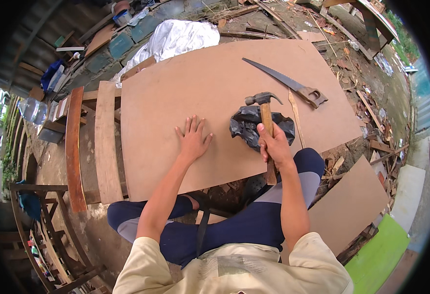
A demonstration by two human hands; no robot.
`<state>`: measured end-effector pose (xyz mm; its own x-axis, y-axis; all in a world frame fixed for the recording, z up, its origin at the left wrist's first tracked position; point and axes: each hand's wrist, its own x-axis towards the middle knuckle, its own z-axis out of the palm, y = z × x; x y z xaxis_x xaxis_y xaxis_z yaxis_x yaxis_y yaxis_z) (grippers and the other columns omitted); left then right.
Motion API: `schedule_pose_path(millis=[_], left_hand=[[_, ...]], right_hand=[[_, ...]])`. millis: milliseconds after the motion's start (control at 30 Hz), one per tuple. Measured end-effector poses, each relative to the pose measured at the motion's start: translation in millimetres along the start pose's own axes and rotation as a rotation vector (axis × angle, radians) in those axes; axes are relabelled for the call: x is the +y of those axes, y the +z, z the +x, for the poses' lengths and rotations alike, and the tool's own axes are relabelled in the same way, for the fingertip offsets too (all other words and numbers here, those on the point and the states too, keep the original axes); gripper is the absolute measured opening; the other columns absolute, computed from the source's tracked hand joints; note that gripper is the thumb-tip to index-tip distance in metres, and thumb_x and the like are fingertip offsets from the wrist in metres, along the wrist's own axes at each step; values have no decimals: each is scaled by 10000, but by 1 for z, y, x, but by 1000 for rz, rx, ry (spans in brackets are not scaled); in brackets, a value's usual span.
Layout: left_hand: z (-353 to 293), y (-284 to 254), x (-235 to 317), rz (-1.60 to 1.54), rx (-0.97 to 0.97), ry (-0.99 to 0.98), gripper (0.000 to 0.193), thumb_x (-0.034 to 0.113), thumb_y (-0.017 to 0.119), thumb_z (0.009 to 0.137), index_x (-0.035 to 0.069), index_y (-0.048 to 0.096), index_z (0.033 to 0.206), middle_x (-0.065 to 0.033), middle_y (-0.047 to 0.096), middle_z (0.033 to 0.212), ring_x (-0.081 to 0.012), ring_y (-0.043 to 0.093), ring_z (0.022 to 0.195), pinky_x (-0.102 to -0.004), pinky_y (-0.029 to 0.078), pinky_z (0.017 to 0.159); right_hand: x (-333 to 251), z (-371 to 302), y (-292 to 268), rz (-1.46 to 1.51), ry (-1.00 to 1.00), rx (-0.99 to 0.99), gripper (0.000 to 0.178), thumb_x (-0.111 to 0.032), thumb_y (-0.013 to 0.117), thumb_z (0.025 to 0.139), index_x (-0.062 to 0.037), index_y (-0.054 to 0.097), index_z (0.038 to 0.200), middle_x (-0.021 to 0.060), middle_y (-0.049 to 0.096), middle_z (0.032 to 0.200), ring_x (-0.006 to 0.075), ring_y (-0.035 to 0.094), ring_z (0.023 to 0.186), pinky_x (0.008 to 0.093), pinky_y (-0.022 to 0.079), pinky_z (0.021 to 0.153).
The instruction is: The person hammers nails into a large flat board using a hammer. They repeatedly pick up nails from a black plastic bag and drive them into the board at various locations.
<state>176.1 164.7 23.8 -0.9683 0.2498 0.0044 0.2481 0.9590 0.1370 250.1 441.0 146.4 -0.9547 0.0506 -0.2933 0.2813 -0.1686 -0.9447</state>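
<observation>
My right hand (275,145) is wrapped round the wooden handle of a claw hammer (266,110), whose dark metal head points away from me. Beneath the hammer a black plastic bag (246,128) lies crumpled; what it holds, if anything, is hidden. Flat on the large brown board (161,93) rests my left hand (193,142), fingers spread and holding nothing. Farther off to the right, a handsaw (293,84) with a wooden handle lies on the board. A thin wood strip (296,117) lies between the bag and the saw handle.
Two wooden slats (108,142) stand out left of the board over a frame. A white sack (185,38) sits behind it. At lower right are another brown board (354,201) and a green panel (379,257). Wood scraps (337,166) litter the ground. A wooden chair frame (53,215) stands lower left.
</observation>
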Motion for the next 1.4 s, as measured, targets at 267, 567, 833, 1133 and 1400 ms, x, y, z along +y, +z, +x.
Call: schedule_pose_path(millis=[267, 567, 833, 1133, 1400], left_hand=[[13, -55, 79, -611, 453, 355, 210, 227, 687, 958, 94, 735, 1112, -66, 748, 984, -269, 695, 982, -379, 552, 838], [67, -27, 154, -217, -94, 460, 189, 201, 691, 856, 123, 792, 996, -64, 743, 1051, -261, 658, 1078, -438, 491, 933], [60, -15, 159, -210, -67, 347, 231, 318, 725, 860, 141, 795, 990, -68, 722, 1015, -270, 656, 1058, -460, 479, 918], [62, 2, 157, -781, -104, 56, 141, 192, 724, 901, 67, 747, 962, -65, 709, 920, -181, 650, 877, -344, 505, 851], [35, -26, 147, -1652, -171, -45, 83, 126, 591, 1023, 50, 615, 1045, -31, 706, 902, -93, 614, 833, -263, 491, 782]], right_hand=[[14, 10, -52, -69, 91, 199, 236, -248, 722, 971, -83, 555, 945, -2, 564, 706, 101, 567, 553, 270, 491, 491], [49, 42, -65, -363, 75, 276, 209, -150, 718, 944, -8, 589, 1025, 71, 648, 912, 157, 636, 823, 309, 543, 740], [38, 40, -62, -312, 59, 276, 251, -162, 707, 948, 14, 576, 1070, 106, 683, 932, 196, 711, 897, 327, 572, 758], [30, 37, -60, -156, 88, 263, 211, -123, 669, 967, 14, 556, 1081, 142, 711, 992, 199, 712, 838, 315, 576, 691], [26, 34, -38, -124, -60, 211, 230, -5, 737, 884, 6, 537, 996, 86, 693, 872, 136, 692, 755, 286, 612, 634]])
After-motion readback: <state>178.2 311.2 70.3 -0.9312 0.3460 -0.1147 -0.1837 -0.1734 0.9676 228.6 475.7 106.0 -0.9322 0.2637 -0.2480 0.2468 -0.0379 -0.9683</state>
